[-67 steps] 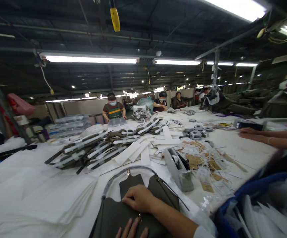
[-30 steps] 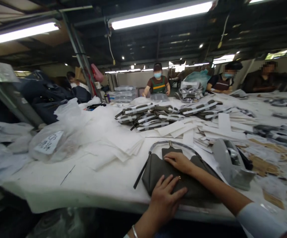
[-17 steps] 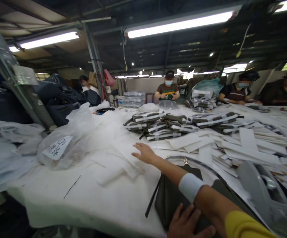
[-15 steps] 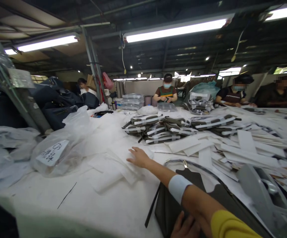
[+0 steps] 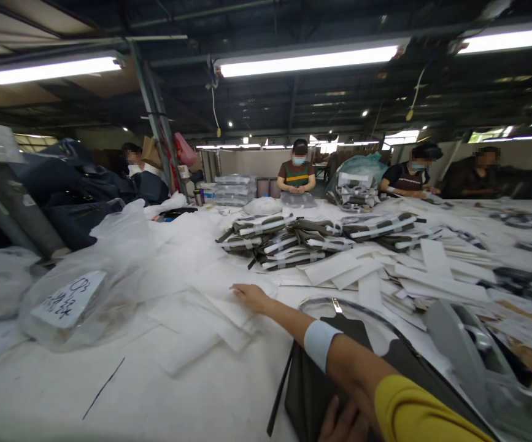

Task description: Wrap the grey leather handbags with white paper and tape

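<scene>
My right hand (image 5: 251,298) reaches left across the table, its fingers drawn together at the edge of some thin white sheets (image 5: 222,316). The fingertips are slightly blurred, and they seem to pinch a sheet. Under my right forearm, my left hand (image 5: 345,422) lies on a dark grey bag piece (image 5: 312,383), fingers a little apart; its palm and wrist are hidden. A curved edge with a metal zip pull (image 5: 337,305) runs along the top of this piece. A loose black strip (image 5: 280,390) hangs at its left side.
Beyond lies a pile of taped dark bundles (image 5: 288,239). White strips (image 5: 435,264) spread to the right, near a grey tape dispenser (image 5: 466,350). A labelled clear plastic bag (image 5: 104,301) sits left on the white tabletop (image 5: 155,405). Co-workers (image 5: 297,169) sit across the table.
The fingers of my right hand have gone from spread to drawn together over the white sheets. My view has turned slightly right. My left hand stays on the bag piece.
</scene>
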`<state>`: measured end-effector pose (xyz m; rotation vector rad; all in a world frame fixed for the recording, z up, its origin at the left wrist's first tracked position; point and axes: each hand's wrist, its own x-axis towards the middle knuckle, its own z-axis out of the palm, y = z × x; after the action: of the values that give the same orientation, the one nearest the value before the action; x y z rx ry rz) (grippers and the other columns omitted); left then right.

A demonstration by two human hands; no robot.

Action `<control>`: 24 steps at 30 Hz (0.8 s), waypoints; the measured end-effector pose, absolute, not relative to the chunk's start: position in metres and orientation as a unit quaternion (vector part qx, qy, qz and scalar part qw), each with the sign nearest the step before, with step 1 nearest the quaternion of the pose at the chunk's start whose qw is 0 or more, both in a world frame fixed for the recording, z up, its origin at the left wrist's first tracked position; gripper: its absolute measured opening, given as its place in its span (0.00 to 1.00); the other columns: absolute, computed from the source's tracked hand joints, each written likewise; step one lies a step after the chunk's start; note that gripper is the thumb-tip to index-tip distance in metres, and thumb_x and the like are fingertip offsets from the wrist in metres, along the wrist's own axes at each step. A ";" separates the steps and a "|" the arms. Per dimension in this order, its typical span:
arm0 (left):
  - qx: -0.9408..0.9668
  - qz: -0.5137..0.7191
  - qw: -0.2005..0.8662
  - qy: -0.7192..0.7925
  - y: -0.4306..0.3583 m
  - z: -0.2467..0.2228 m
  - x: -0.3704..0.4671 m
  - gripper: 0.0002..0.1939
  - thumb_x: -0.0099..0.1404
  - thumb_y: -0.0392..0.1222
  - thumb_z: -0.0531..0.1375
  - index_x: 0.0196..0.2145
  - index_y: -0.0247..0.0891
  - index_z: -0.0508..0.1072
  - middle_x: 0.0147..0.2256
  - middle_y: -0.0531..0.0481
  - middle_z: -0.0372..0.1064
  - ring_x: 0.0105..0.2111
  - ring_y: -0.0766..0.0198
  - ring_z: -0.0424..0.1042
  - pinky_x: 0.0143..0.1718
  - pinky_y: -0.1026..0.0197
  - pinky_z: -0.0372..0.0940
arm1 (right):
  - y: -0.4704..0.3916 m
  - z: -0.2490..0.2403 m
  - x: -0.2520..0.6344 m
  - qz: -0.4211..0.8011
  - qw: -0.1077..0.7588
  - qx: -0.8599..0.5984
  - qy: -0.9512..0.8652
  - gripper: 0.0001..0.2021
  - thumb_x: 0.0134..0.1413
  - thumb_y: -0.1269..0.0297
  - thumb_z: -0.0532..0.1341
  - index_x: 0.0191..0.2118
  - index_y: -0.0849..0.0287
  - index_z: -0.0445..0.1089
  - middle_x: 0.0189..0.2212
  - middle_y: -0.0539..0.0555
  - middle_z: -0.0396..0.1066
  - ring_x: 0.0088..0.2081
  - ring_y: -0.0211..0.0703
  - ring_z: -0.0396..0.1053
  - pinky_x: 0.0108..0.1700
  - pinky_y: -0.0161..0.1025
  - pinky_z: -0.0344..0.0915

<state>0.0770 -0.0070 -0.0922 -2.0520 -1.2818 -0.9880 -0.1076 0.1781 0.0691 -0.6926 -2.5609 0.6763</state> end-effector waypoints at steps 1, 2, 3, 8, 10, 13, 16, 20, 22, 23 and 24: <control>-0.732 -0.403 0.281 -0.472 -0.007 -0.087 0.078 0.17 0.66 0.52 0.58 0.51 0.56 0.75 0.41 0.54 0.80 0.39 0.60 0.79 0.48 0.55 0.74 | 0.186 0.081 -0.104 0.250 0.223 -0.259 -0.906 0.18 0.69 0.61 0.50 0.54 0.55 0.73 0.53 0.53 0.75 0.54 0.46 0.71 0.57 0.43 0.65; -0.708 -0.440 0.301 -0.463 -0.007 -0.081 0.077 0.15 0.65 0.53 0.59 0.49 0.58 0.76 0.40 0.55 0.80 0.39 0.60 0.79 0.49 0.54 0.73 | 0.194 0.094 -0.097 0.255 0.248 -0.271 -0.895 0.19 0.70 0.62 0.47 0.56 0.55 0.71 0.54 0.53 0.73 0.55 0.45 0.70 0.58 0.43 0.65; -0.692 -0.469 0.315 -0.450 -0.009 -0.073 0.075 0.14 0.64 0.53 0.60 0.48 0.60 0.76 0.42 0.56 0.79 0.40 0.61 0.79 0.49 0.54 0.73 | 0.201 0.107 -0.089 0.256 0.275 -0.283 -0.882 0.21 0.71 0.62 0.44 0.58 0.55 0.69 0.56 0.54 0.72 0.57 0.46 0.69 0.59 0.45 0.63; -0.708 -0.467 0.304 -0.433 -0.024 -0.034 0.060 0.14 0.63 0.51 0.64 0.48 0.62 0.75 0.55 0.58 0.72 0.50 0.62 0.75 0.53 0.56 0.68 | 0.218 0.165 -0.005 0.243 0.360 -0.291 -0.853 0.22 0.70 0.58 0.45 0.61 0.55 0.66 0.58 0.53 0.69 0.60 0.47 0.66 0.63 0.47 0.59; -0.717 -0.463 0.302 -0.425 -0.027 -0.027 0.056 0.15 0.63 0.51 0.64 0.49 0.61 0.75 0.54 0.57 0.72 0.50 0.62 0.74 0.53 0.56 0.68 | 0.207 0.177 0.042 0.232 0.369 -0.281 -0.855 0.21 0.69 0.56 0.48 0.60 0.54 0.67 0.58 0.51 0.70 0.60 0.46 0.66 0.64 0.47 0.58; -0.740 -0.446 0.280 -0.418 -0.029 -0.020 0.054 0.18 0.64 0.52 0.61 0.52 0.58 0.73 0.54 0.54 0.72 0.51 0.61 0.74 0.53 0.56 0.68 | 0.179 0.182 0.112 0.213 0.351 -0.270 -0.871 0.22 0.68 0.53 0.48 0.59 0.53 0.68 0.59 0.50 0.69 0.61 0.47 0.65 0.66 0.49 0.56; -0.765 -0.411 0.249 -0.429 -0.034 -0.012 0.051 0.21 0.65 0.52 0.59 0.56 0.57 0.71 0.57 0.52 0.70 0.54 0.59 0.72 0.54 0.54 0.67 | 0.150 0.175 0.176 0.194 0.308 -0.268 -0.892 0.22 0.68 0.51 0.48 0.60 0.50 0.67 0.61 0.50 0.67 0.62 0.46 0.63 0.67 0.49 0.55; -0.806 -0.330 0.246 -0.426 -0.040 -0.010 0.046 0.24 0.68 0.47 0.56 0.61 0.55 0.65 0.60 0.49 0.67 0.58 0.58 0.68 0.55 0.54 0.66 | 0.108 0.156 0.241 0.180 0.274 -0.289 -0.899 0.20 0.69 0.54 0.49 0.60 0.45 0.67 0.61 0.49 0.66 0.63 0.45 0.61 0.67 0.48 0.55; -0.807 -0.315 0.259 -0.427 -0.038 -0.017 0.045 0.24 0.69 0.45 0.54 0.62 0.56 0.63 0.59 0.50 0.68 0.58 0.58 0.67 0.56 0.53 0.65 | 0.085 0.144 0.263 0.202 0.241 -0.297 -0.902 0.19 0.69 0.56 0.50 0.61 0.44 0.67 0.61 0.49 0.66 0.63 0.45 0.62 0.66 0.47 0.56; -0.801 -0.322 0.265 -0.431 -0.036 -0.022 0.045 0.24 0.70 0.45 0.53 0.62 0.57 0.63 0.58 0.50 0.69 0.58 0.59 0.68 0.57 0.54 0.64 | 0.075 0.139 0.271 0.221 0.218 -0.295 -0.904 0.19 0.69 0.56 0.50 0.61 0.44 0.66 0.61 0.50 0.66 0.63 0.45 0.62 0.66 0.48 0.56; -0.792 -0.332 0.271 -0.434 -0.034 -0.028 0.044 0.23 0.70 0.45 0.53 0.61 0.58 0.64 0.56 0.51 0.71 0.57 0.59 0.69 0.58 0.54 0.63 | 0.066 0.134 0.278 0.244 0.198 -0.292 -0.904 0.20 0.68 0.56 0.51 0.62 0.44 0.65 0.61 0.50 0.66 0.63 0.46 0.62 0.66 0.49 0.56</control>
<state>0.0442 -0.0340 -0.0276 -2.1345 -1.1694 -0.8954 0.2776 0.0664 0.1343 -0.8160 -2.5290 0.6820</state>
